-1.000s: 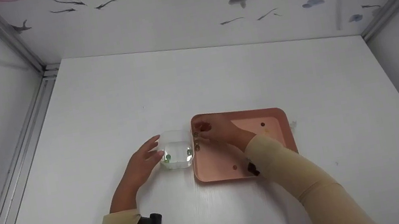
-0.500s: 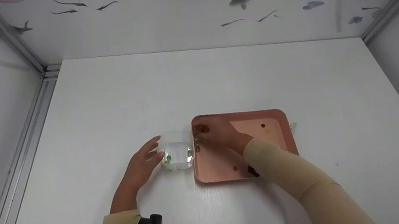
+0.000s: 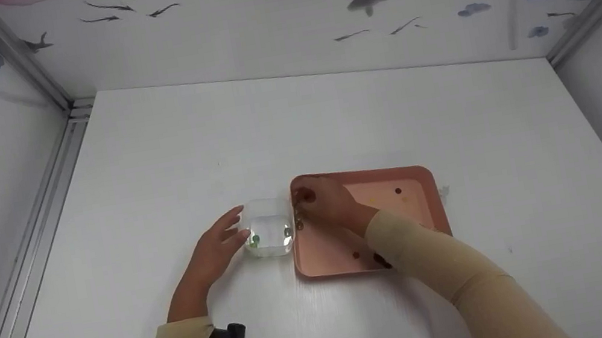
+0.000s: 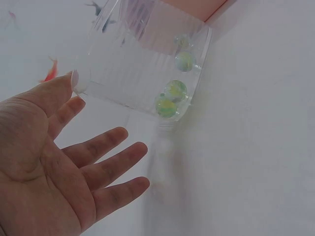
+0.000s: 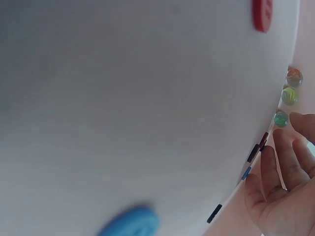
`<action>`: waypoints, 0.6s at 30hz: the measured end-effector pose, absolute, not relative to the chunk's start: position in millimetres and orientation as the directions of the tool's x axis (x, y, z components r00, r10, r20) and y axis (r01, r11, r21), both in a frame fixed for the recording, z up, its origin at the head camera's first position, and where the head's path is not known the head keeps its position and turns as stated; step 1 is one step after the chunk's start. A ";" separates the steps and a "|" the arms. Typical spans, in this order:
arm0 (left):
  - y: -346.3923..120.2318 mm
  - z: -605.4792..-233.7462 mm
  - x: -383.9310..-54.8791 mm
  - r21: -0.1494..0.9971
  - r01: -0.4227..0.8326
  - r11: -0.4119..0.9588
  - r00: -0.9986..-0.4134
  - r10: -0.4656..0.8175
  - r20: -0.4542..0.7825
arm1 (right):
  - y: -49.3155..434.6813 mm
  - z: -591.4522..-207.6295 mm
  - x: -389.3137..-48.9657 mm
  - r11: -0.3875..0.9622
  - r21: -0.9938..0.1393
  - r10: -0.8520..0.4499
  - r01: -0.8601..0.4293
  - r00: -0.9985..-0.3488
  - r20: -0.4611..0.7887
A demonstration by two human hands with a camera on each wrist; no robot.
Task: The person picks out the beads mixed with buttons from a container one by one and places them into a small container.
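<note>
A clear plastic box [image 3: 270, 232] stands against the left side of a pink tray [image 3: 328, 259]. Green-yellow marbles [image 4: 167, 106] lie inside the box. My left hand [image 3: 215, 249] is at its left side; the thumb touches a corner of the rim while the other fingers spread loosely below. Over the tray's left end bends my right hand [image 3: 328, 201]. In the right wrist view its thumb and index fingertips pinch a green marble [image 5: 281, 118] by the tray wall. A yellow marble [image 5: 289, 96] and an orange marble [image 5: 295, 77] sit in line beside it.
Small button-like discs lie in the tray, among them a dark red disc [image 3: 398, 190], a blue disc [image 5: 133, 222] and a red disc [image 5: 263, 14]. The white table [image 3: 181, 146] is bounded by panels printed with fish.
My right hand has shifted slightly toward me along the tray's left end, its fingertips drawing in beside the marbles. The left hand and the box have stayed put.
</note>
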State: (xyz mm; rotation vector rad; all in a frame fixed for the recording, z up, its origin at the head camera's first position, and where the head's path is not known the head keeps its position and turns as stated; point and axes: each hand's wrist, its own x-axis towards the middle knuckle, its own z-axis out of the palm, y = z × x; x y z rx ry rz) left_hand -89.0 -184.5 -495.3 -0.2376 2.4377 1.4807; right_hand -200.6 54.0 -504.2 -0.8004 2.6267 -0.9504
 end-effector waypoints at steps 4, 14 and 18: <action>-185.5 -495.1 -89.1 0.851 -0.275 0.447 -0.949 0.014 -0.314 | 53.4 -504.7 -200.1 0.650 -0.652 -0.553 -0.390 -0.832 -0.053; -187.5 -495.5 -89.1 0.858 -0.266 0.440 -0.951 0.028 -0.309 | 51.3 -503.2 -197.8 0.683 -0.623 -0.528 -0.382 -0.847 -0.059; -186.5 -494.7 -89.4 0.852 -0.276 0.444 -0.948 0.019 -0.317 | 50.8 -502.8 -197.3 0.688 -0.614 -0.528 -0.387 -0.847 -0.057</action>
